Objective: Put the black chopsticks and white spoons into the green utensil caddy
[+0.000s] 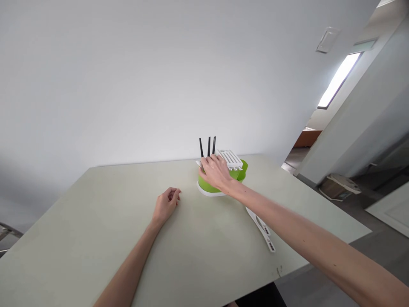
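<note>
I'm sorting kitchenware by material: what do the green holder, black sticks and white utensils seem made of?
Green holder: probably plastic, smooth and evenly coloured. Black sticks: perhaps plastic or lacquered wood; uniformly dark, too thin to settle. White utensils: likely smooth plastic or melamine, uniformly pale with printed handle ends.

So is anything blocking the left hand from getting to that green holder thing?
Nothing visible stands between the left hand and the green holder; only tabletop shows there. The right hand is at the holder's top, hiding part of it. The white utensils lie off to the right, out of that path.
</note>
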`<state>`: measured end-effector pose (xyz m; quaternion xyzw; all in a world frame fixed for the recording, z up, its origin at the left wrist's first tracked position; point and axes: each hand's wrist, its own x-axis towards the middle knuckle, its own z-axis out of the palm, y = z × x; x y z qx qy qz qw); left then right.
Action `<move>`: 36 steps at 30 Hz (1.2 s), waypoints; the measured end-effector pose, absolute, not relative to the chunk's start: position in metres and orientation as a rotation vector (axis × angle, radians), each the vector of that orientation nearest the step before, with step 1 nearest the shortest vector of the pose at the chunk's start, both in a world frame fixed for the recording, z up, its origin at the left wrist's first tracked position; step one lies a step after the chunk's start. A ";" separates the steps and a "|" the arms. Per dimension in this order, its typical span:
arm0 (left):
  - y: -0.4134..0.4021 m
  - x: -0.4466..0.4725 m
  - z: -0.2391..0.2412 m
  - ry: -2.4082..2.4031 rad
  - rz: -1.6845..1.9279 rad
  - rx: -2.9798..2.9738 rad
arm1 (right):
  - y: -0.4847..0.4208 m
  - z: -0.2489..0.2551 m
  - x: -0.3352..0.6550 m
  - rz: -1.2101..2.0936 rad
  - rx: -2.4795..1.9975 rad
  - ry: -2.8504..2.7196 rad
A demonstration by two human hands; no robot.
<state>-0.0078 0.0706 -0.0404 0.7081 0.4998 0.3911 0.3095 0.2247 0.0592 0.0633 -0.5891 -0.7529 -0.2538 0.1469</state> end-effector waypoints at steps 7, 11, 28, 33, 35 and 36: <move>0.072 -0.008 -0.041 1.315 1.037 1.863 | 0.018 0.063 0.251 -0.683 -1.310 -2.322; 0.070 -0.007 -0.039 1.320 1.022 1.884 | -0.022 0.047 0.295 -0.702 -1.023 -2.481; 0.068 -0.001 -0.030 1.412 0.976 1.941 | -0.078 -0.007 0.429 -0.411 -1.763 -2.638; 0.066 0.000 -0.028 1.424 0.965 1.954 | -0.074 -0.008 0.410 -0.092 -2.093 -2.401; 0.067 0.000 -0.029 1.426 0.958 1.957 | -0.071 -0.005 0.400 0.006 -2.177 -2.295; 0.067 0.000 -0.029 1.426 0.957 1.956 | -0.071 -0.004 0.395 0.044 -2.208 -2.253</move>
